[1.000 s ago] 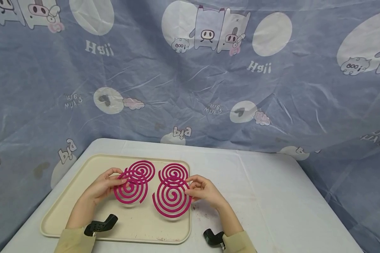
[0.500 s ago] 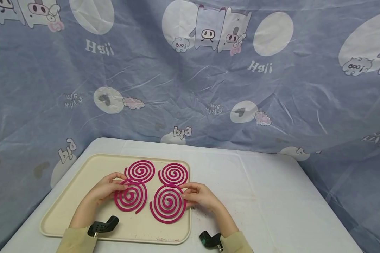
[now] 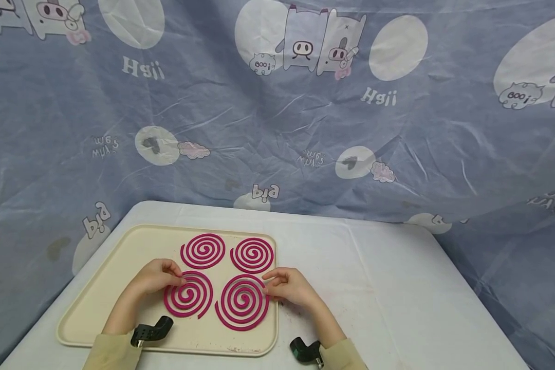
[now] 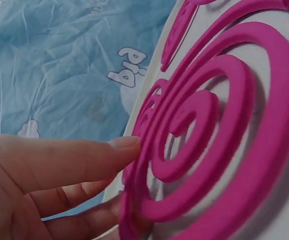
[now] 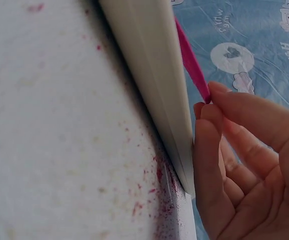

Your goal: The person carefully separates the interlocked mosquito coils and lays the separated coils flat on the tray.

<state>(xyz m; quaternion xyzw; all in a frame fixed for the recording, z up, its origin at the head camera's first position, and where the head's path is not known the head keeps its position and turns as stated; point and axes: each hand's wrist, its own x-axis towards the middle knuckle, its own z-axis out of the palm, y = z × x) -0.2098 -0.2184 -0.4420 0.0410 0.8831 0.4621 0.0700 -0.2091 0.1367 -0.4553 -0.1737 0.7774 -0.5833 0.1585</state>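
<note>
Two magenta spiral mosquito coils lie at the back right of a cream tray [image 3: 131,257], one left rear coil [image 3: 204,250] and one right rear coil [image 3: 253,253]. In front of them are a left front coil [image 3: 188,295] and a right front coil [image 3: 243,299], both low over the tray. My left hand [image 3: 154,277] pinches the left front coil by its upper left edge; the left wrist view shows the thumb against the outer ring and fingers partly hidden behind. Thumb and fingertips of my right hand [image 3: 291,286] pinch the right front coil's outer edge, beside the tray's rim.
The tray stands on a white-covered table [image 3: 374,288], whose surface extends to the right. Reddish crumbs [image 5: 157,175] lie by the tray's right side. A blue printed curtain [image 3: 277,128] hangs behind the table.
Both hands have moved toward the person and lowered the two front coils. Earlier these overlapped the rear coils in the head view; now gaps show between front and rear.
</note>
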